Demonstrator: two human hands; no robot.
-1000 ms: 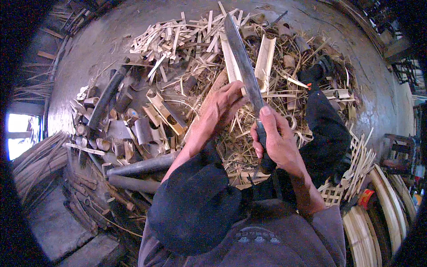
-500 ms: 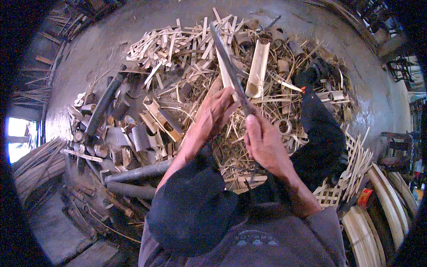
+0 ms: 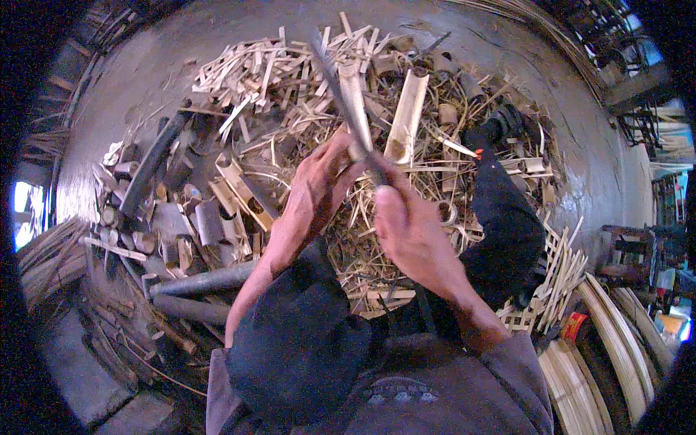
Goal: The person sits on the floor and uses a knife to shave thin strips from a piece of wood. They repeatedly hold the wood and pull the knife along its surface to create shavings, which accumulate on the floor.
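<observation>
Near mid-frame, the right hand (image 3: 415, 233) has come closer to the left hand (image 3: 319, 177) than a second ago, and the knife (image 3: 355, 127), now blurred, leans further toward the upper left. The right fingers are clamped on its handle, hidden in the fist; the left fingers are curled beside the blade, on what I cannot tell. The blade crosses in front of one pale half-tube (image 3: 353, 88); a second half-tube (image 3: 407, 119), smooth and trough-shaped, lies just to its right. Flat, straight-edged slats (image 3: 250, 76) pile at upper left, stringy shavings (image 3: 366, 250) lie below the hands, and the dark-trousered leg (image 3: 507, 217) bounds the right. Wider room lies over grey floor (image 3: 138, 80) beyond the slats.
</observation>
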